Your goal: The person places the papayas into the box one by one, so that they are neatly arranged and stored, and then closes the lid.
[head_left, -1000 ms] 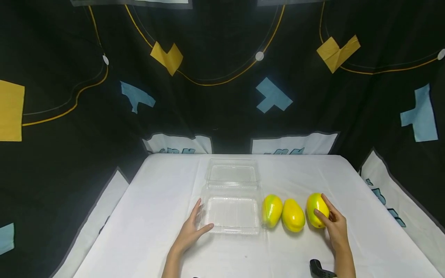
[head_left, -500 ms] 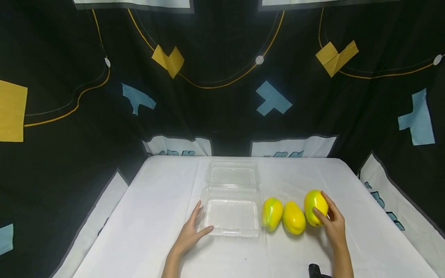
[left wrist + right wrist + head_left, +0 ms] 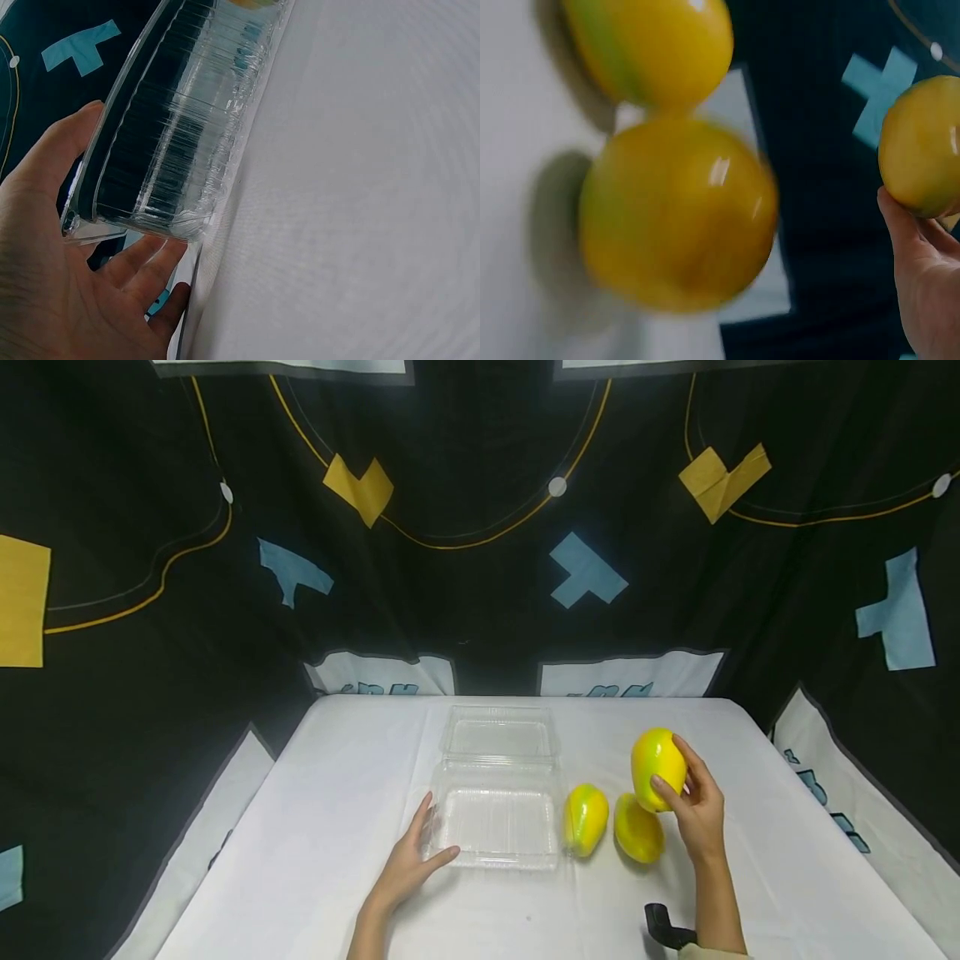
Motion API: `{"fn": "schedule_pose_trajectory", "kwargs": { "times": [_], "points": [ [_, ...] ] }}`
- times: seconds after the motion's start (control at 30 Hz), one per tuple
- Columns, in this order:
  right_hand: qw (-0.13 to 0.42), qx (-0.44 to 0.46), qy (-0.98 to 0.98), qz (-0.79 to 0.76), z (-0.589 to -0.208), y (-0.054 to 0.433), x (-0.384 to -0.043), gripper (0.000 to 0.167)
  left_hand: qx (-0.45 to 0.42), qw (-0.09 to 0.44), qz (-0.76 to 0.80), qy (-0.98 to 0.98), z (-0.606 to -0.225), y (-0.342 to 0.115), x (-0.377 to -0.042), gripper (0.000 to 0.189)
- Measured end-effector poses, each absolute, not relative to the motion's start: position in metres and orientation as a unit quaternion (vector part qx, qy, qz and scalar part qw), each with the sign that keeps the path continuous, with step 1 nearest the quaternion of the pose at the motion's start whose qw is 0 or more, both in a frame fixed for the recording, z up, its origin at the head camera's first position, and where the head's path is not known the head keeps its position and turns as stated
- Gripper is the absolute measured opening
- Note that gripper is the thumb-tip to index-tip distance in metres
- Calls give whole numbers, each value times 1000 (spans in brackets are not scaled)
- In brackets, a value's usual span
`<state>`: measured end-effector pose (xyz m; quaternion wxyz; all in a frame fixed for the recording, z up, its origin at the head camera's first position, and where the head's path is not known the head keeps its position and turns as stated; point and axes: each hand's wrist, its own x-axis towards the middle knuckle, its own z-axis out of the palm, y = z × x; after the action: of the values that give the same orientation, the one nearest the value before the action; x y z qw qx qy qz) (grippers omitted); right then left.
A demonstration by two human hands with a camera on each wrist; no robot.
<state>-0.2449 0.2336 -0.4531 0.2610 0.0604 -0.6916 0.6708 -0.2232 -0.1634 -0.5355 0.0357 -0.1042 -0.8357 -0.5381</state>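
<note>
My right hand (image 3: 699,814) holds a yellow-green mango (image 3: 658,768) above the table, thumb on its near side and fingers at its right. In the right wrist view that mango (image 3: 922,146) sits at the fingertips. Two more mangoes lie on the cloth, one (image 3: 587,820) beside the container and another (image 3: 637,837) partly covered by the lifted one. A clear plastic clamshell container (image 3: 497,862) stands with its lid (image 3: 501,739) folded back, nothing inside. My left hand (image 3: 408,864) touches its near left corner, fingers spread; in the left wrist view the thumb meets the rim (image 3: 97,150).
A white cloth covers the table (image 3: 360,752). Black curtains (image 3: 465,610) with yellow and blue shapes hang behind and at the sides. A black curved piece (image 3: 663,927) shows by the right wrist.
My right hand has lifted the mango off the cloth and carried it up and to the left, over the nearer mango. My left hand stays at the container's corner.
</note>
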Motion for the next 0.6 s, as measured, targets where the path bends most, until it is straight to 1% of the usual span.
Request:
{"fn": "schedule_pose_trajectory", "kwargs": {
  "times": [0.17, 0.37, 0.5, 0.6],
  "points": [
    [250, 101, -698, 663, -437, 211, -247, 61, -102, 30, -539, -836, -537, -163, -225, 93],
    [240, 119, -733, 626, -415, 177, -242, 61, -103, 32, -538, -836, -537, -162, -227, 94],
    [219, 131, -720, 646, -410, 153, -243, 62, -97, 34, -533, -840, -536, -163, -227, 95],
    [203, 146, -704, 665, -416, 137, -250, 62, -91, 33, -530, -842, -537, -163, -225, 95]
  ]
}}
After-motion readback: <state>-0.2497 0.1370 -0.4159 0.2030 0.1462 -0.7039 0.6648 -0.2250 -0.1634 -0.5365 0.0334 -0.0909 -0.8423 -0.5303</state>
